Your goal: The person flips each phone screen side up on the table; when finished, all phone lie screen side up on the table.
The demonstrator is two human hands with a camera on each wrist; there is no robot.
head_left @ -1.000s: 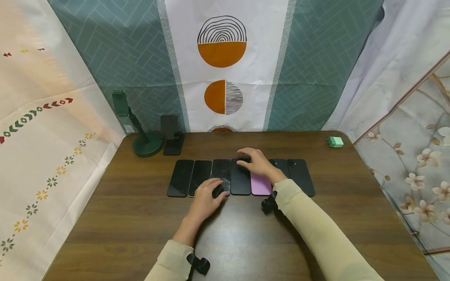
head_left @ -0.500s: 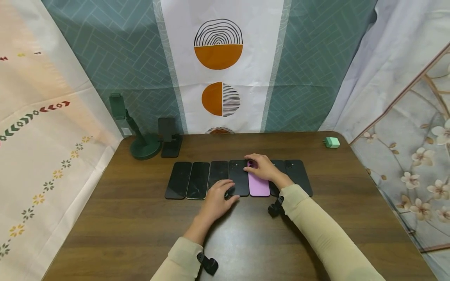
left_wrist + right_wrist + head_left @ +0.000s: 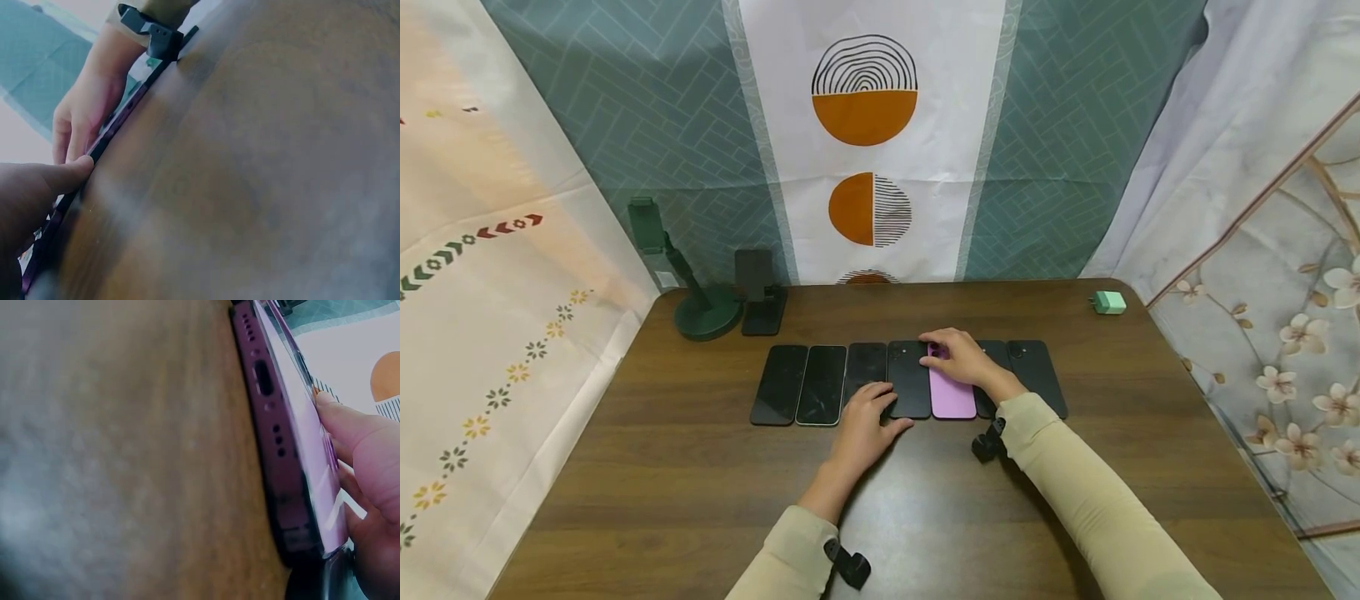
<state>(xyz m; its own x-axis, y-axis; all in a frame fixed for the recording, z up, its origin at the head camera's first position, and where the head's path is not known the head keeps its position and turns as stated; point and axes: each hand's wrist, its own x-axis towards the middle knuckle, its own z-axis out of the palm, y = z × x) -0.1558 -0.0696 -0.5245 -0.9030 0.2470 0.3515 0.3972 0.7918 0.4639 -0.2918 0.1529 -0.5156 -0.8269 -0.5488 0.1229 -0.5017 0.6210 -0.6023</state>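
Several smartphones lie flat side by side in a row on the wooden table. My left hand (image 3: 861, 429) reaches in from the near side, fingers over the third and fourth phones. Its thumb touches the near edge of the fourth, a dark phone (image 3: 912, 387) with its back up, as the left wrist view also shows. Over the upper part of the pink phone (image 3: 952, 398) rests my right hand (image 3: 964, 358), fingertips by its camera and top left corner. In the right wrist view the pink phone's port end (image 3: 265, 412) faces the camera. Neither hand lifts a phone.
Two black-screened phones (image 3: 780, 385) start the row at the left; dark phones (image 3: 1037, 375) end it at the right. Behind stand a green phone stand (image 3: 707, 312) and a black stand (image 3: 763, 312). A mint-green charger (image 3: 1108, 302) sits at the back right.
My left hand has moved right, from the third phone to the fourth. The right hand has shifted from the fourth phone onto the pink one. Over the last half second both hands hardly moved.
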